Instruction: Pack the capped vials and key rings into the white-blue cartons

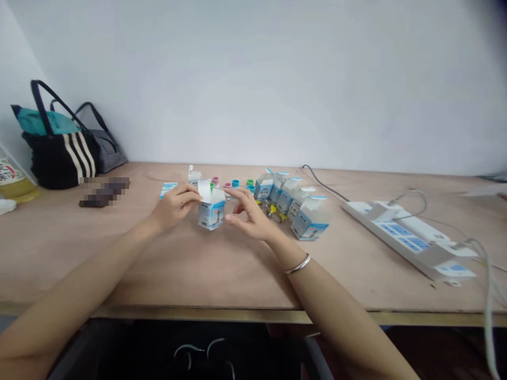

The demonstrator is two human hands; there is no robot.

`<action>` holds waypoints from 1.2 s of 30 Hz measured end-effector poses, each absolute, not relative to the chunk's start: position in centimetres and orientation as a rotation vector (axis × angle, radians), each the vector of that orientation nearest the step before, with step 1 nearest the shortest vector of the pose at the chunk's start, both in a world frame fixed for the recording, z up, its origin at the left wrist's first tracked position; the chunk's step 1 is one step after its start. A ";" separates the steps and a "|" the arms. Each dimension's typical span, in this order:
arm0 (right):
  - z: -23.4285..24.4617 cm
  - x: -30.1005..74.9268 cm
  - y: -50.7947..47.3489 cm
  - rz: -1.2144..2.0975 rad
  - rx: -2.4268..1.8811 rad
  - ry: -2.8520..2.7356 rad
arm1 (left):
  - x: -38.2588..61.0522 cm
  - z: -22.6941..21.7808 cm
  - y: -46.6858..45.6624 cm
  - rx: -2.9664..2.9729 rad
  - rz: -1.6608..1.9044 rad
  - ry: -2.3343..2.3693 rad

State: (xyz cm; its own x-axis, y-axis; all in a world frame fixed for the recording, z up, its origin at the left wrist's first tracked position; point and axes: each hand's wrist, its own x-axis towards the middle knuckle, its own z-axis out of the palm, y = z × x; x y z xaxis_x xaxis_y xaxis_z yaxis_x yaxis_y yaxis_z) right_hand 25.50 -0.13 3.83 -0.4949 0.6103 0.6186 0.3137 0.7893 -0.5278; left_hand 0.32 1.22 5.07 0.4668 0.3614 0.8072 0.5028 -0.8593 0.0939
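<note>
A small blue-and-white cardboard box (211,214) stands upright on the table with its top flap raised. My left hand (178,205) pinches the box's upper left edge by the flap. At its right side my right hand (250,215) is open, thumb and fingers apart; whether the thumb touches the box I cannot tell. Just behind are several small jars with pink, green and blue rims, among them a blue-rimmed jar (235,183). Another box (195,176) stands behind on the left. Small yellow-and-clear pieces (273,209) lie to the right of my right hand.
Several open-topped boxes (311,221) form a slanting row on the right. Beyond them lies a white power strip (407,237) with plugs and cables. A blue-and-white card (168,188), a dark, partly blurred object (103,193) and a black striped bag (63,158) are on the left.
</note>
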 end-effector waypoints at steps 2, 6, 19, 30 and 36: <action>4.0 25.5 -0.3 0.423 -0.698 -2.097 | 1.3 4.0 1.5 -2.615 -1.384 -0.694; 3.8 25.6 -0.2 0.356 -0.819 -1.995 | 2.2 2.2 1.6 -2.730 -1.388 -0.653; 2.2 23.7 -0.5 0.698 -1.035 -1.668 | 2.5 2.4 -1.0 -2.302 -1.219 -0.832; 2.8 23.3 -1.3 0.868 -1.016 -1.584 | 2.5 1.6 -0.2 -2.666 -1.328 -0.875; 2.9 23.5 0.1 0.973 -0.961 -1.547 | 2.3 1.0 -0.2 -2.720 -1.397 -1.017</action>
